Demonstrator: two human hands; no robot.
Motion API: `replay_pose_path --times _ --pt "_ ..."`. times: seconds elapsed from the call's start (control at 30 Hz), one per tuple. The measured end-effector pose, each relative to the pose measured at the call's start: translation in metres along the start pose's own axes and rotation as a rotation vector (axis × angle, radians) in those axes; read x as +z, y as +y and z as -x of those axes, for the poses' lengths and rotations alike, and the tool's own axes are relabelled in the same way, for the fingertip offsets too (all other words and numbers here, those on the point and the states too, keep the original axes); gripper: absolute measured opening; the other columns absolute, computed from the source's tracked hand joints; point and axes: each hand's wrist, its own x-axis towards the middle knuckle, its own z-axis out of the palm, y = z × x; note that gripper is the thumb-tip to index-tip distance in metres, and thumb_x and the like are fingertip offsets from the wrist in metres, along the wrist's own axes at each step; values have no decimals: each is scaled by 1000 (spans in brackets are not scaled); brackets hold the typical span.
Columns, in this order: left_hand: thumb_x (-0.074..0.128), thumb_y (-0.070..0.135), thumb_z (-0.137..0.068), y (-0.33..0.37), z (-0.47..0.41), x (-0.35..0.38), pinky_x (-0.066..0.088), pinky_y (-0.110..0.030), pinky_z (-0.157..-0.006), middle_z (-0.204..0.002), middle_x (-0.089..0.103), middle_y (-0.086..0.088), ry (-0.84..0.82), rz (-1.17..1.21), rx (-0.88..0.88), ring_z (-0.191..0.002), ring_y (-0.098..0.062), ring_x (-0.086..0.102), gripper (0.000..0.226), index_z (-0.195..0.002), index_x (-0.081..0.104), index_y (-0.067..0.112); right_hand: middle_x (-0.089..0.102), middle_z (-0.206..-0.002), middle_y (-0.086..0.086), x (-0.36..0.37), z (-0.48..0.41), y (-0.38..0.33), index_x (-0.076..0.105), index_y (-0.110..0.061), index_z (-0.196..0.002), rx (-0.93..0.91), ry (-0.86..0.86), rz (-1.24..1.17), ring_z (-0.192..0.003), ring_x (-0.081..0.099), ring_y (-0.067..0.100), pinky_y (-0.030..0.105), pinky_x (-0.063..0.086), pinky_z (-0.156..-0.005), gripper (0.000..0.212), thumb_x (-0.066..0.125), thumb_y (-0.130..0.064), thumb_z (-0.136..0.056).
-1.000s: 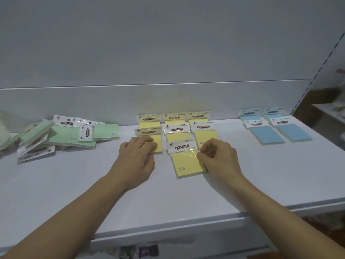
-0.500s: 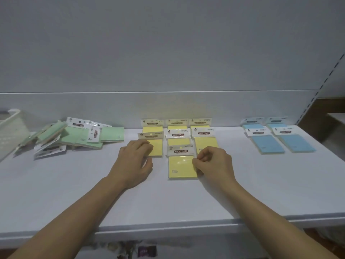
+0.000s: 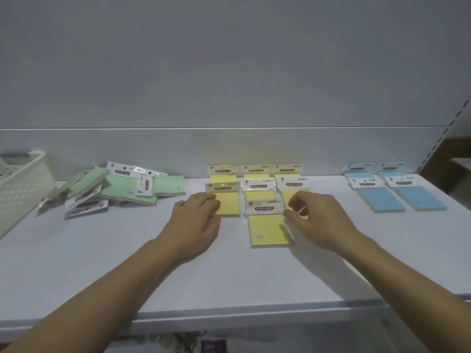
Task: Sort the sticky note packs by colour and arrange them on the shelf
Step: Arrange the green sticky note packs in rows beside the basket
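Yellow sticky note packs lie in rows at the middle of the white shelf (image 3: 229,281). The nearest yellow pack (image 3: 267,230) lies straight in front of the middle column. My right hand (image 3: 318,220) hovers at its right edge, fingers loosely curled, holding nothing. My left hand (image 3: 196,220) rests flat with its fingertips on the lower edge of the left yellow pack (image 3: 226,202). A loose heap of green packs (image 3: 122,189) lies at the left. Blue packs (image 3: 382,200) sit in two neat columns at the right.
A white perforated basket (image 3: 17,189) stands at the far left of the shelf. The grey back panel (image 3: 229,149) rises behind the packs. A perforated shelf upright (image 3: 448,128) runs along the right. The shelf's front edge is close to my forearms.
The nearest yellow pack went from tilted to straight under the middle column. My right hand has let go and its fingers have opened a little. The view has tilted slightly.
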Motion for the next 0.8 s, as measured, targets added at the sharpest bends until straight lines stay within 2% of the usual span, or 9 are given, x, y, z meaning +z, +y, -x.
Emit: replay_pose_path --times 0.07,0.17,0.3,0.43,0.5,0.57,0.63,0.7,0.8 --pt "35 46 -95 -19 8 -14 33 -44 -110 -147 46 8 -28 -73 57 -140 -13 37 49 -134 55 24 68 -122 -9 2 -10 -15 65 -26 -120 -109 -23 105 -115 60 17 33 47 -93 33 62 -45 -94" --pt "37 49 -97 -67 22 -45 30 -37 -109 -149 44 11 -46 -161 120 -141 -10 36 49 -138 53 28 57 -142 -9 15 -29 -49 57 -26 -137 -218 -82 114 -134 47 14 29 37 -103 44 58 -46 -98" --pt "44 49 -98 -138 42 -89 36 -39 -106 -145 48 11 21 -224 154 -137 -12 41 41 -133 55 32 52 -146 -9 48 -58 -105 51 -26 -141 -323 -87 126 -138 43 13 29 36 -108 49 54 -49 -98" --pt "48 43 -97 -202 57 -113 42 -45 -104 -142 50 8 147 -87 89 -134 -16 46 38 -129 59 25 46 -150 -13 87 -79 -163 44 -31 -146 -379 -111 98 -141 38 11 30 35 -112 55 50 -56 -98" --pt "48 41 -95 -228 58 -114 41 -39 -104 -140 51 5 280 31 -1 -129 -18 48 40 -128 61 22 44 -152 -13 105 -89 -189 41 -31 -148 -390 -145 47 -141 37 10 28 32 -112 58 52 -57 -96" --pt "46 40 -93 -245 54 -112 36 -29 -105 -136 51 6 395 199 -181 -126 -16 47 39 -127 59 25 42 -152 -12 124 -99 -216 39 -33 -149 -397 -192 -40 -140 37 12 28 32 -111 64 54 -61 -93" --pt "41 44 -93 -261 44 -108 37 -32 -107 -132 51 9 433 318 -382 -125 -15 47 39 -127 57 31 37 -154 -13 141 -111 -243 31 -41 -150 -366 -250 -106 -143 31 14 37 32 -116 78 55 -74 -84" --pt "32 57 -89 -276 33 -105 39 -45 -108 -134 52 4 351 290 -501 -128 -22 49 55 -130 58 31 32 -154 -14 158 -121 -265 21 -52 -150 -302 -285 -90 -145 24 17 52 30 -116 94 52 -90 -70" --pt "28 61 -86 -281 23 -102 36 -48 -109 -139 46 0 183 157 -547 -131 -24 46 60 -135 55 38 32 -151 -17 184 -125 -286 17 -57 -147 -260 -288 32 -141 21 27 65 23 -110 100 51 -95 -61"
